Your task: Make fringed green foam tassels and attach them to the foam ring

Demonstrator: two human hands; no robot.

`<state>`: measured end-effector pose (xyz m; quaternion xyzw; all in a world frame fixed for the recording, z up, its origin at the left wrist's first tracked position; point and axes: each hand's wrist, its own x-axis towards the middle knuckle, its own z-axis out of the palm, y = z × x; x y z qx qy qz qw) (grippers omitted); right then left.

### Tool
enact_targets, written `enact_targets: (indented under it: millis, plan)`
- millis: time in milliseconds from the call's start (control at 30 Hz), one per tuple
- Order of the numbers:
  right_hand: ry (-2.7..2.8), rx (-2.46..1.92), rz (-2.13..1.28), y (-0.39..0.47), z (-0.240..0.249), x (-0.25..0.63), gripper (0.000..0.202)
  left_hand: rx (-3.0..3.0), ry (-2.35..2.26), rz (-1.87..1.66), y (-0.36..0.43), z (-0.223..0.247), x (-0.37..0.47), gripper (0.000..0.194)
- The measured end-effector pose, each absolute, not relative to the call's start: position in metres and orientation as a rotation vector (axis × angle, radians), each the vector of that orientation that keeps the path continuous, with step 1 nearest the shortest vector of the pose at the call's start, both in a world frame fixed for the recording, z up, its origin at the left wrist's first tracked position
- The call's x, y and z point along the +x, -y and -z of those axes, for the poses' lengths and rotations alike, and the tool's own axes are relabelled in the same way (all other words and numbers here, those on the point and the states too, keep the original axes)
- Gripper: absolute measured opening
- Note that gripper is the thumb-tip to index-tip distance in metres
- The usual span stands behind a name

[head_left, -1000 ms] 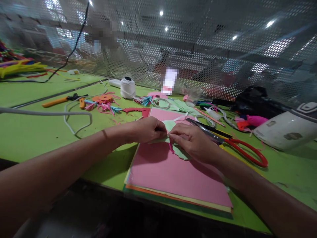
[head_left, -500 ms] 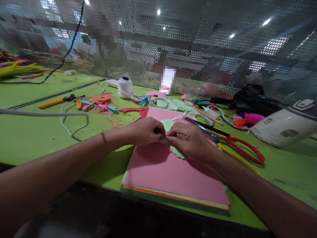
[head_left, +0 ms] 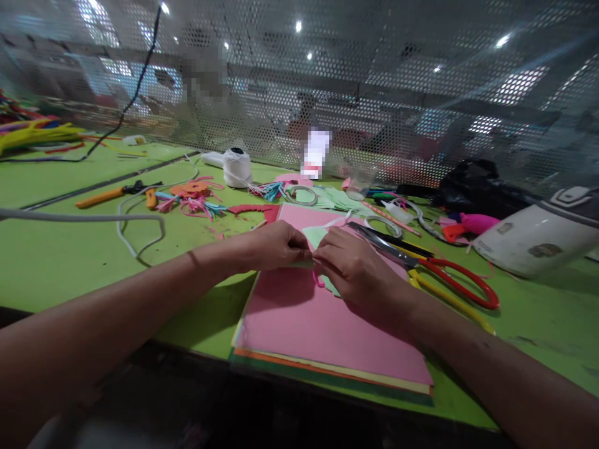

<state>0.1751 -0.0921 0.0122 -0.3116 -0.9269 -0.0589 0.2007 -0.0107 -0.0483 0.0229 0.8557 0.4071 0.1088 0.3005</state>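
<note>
Above a stack of coloured sheets with pink on top (head_left: pixel 327 330), both hands meet at a pale green paper piece (head_left: pixel 330 285). My left hand (head_left: pixel 284 246) pinches its left part, fingertips pressed together. Close against it, my right hand (head_left: pixel 349 265) has its fingers closed on the same piece and covers much of it. A small bright pink strip (head_left: pixel 319 279) hangs below the fingertips. Another light green piece (head_left: pixel 313 234) shows just behind the hands. Red-and-yellow-handled scissors (head_left: pixel 407 259) lie to the right, partly on the stack.
On the green table (head_left: pixel 187 324) are orange-handled pliers (head_left: pixel 100 198), a white thread spool (head_left: pixel 237 167), pink and blue tassels (head_left: pixel 194 202), green paper pieces (head_left: pixel 344 198) and a tape ring (head_left: pixel 384 226). A white appliance (head_left: pixel 538 237) stands at right. A grey cable (head_left: pixel 84 216) crosses the left.
My right hand has turned slightly, its fingers now more folded over the green piece and hiding more of it. The pink strip shows more clearly. My left hand has shifted little.
</note>
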Motion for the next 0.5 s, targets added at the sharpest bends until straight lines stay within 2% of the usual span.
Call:
enact_targets:
  millis: [333, 500]
  plan:
    - [2.57, -0.851, 0.091, 0.091, -0.0118, 0.1772, 0.021, 2.162, -1.065, -0.342, 0.0476, -0.0195, -0.0116, 0.027]
    - [2.421, -0.911, -0.191, 0.0888, -0.0138, 0.1763, 0.016, 2.144, -1.074, -0.36, 0.048, -0.0174, -0.0113, 0.027]
